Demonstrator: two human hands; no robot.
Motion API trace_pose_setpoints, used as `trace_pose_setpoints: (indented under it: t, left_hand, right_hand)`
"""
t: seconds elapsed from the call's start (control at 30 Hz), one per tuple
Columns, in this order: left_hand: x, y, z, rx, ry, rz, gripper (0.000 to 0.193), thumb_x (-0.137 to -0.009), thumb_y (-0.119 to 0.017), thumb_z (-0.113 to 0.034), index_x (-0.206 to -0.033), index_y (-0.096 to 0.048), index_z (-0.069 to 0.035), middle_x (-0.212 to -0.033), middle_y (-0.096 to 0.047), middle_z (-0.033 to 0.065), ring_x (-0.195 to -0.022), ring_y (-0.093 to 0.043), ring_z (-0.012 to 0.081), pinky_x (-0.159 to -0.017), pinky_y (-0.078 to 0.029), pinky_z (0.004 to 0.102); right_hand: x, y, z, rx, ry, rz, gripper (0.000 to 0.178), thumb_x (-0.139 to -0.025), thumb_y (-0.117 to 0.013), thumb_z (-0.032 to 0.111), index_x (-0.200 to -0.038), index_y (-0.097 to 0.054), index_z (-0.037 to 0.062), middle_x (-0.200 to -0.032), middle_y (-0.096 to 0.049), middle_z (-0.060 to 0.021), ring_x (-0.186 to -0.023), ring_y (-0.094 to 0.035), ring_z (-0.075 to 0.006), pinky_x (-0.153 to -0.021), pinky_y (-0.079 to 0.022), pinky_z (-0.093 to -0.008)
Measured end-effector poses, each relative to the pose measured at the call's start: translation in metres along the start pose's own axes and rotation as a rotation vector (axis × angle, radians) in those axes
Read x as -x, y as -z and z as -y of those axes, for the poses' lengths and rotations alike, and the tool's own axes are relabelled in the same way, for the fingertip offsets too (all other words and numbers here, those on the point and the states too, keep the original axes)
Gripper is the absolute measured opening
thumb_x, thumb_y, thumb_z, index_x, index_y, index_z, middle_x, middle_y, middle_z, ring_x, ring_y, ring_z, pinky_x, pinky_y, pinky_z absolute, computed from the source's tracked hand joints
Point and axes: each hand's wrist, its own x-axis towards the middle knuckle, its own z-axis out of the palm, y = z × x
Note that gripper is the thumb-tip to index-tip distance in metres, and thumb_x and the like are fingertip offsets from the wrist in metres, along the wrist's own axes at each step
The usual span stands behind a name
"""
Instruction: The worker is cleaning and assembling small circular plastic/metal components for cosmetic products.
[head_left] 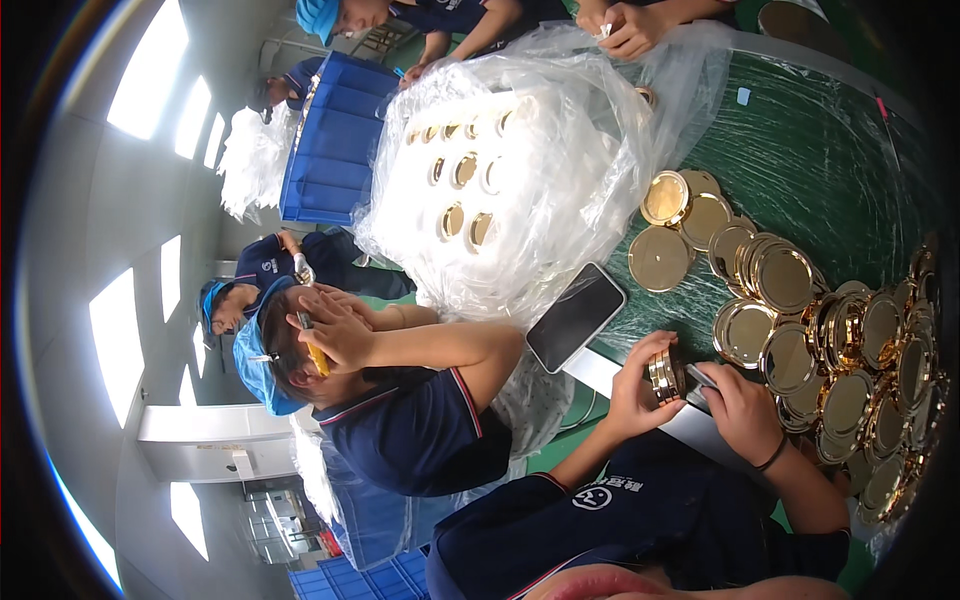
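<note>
My left hand (638, 392) is closed around a short stack of shiny gold round lids (663, 376), held on edge by the fingers. Close beside it, my right hand (742, 412), with a dark band at the wrist, grips a small grey flat piece (702, 377) whose kind I cannot make out. That piece points toward the gold stack; whether it touches is unclear. To the right lies a large heap of gold round lids (848, 400), piled on the green table (800, 140). A few more gold lids (660, 258) lie apart, farther off on the table.
A dark-screened phone (576, 317) lies near the table edge, left of my hands. Beyond it, clear plastic sheeting (590, 130) surrounds a white tray (530, 220) holding gold round parts. Blue crates (335, 140) stand farther left. A co-worker (400, 420) sits close on my left; others work across the table.
</note>
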Motion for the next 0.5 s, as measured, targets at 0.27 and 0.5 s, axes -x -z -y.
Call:
trace_pose_setpoints:
  t: [0.27,0.5]
  left_hand:
    - [0.0004,0.0001,-0.0008,0.014,0.002,-0.005,0.072,-0.070,-0.080,-0.021,-0.129,-0.047,0.001,-0.131,-0.050,0.0235,-0.123,-0.051,0.0338,-0.103,-0.039,0.0412]
    - [0.0023,0.0002,0.0006,0.015,0.001,-0.012,0.072,-0.070,-0.080,-0.022,-0.129,-0.047,0.002,-0.131,-0.051,0.0237,-0.122,-0.051,0.0345,-0.103,-0.038,0.0421]
  right_hand:
    - [-0.0013,-0.0005,0.0016,-0.004,0.004,-0.008,0.032,-0.088,-0.063,0.011,-0.118,-0.056,0.0087,-0.097,-0.066,-0.0114,-0.079,-0.066,-0.0335,-0.065,-0.053,-0.0425]
    - [-0.0006,-0.0003,0.0026,-0.008,0.008,-0.008,0.032,-0.088,-0.063,0.010,-0.119,-0.056,0.0089,-0.096,-0.066,-0.0115,-0.079,-0.066,-0.0331,-0.065,-0.053,-0.0423]
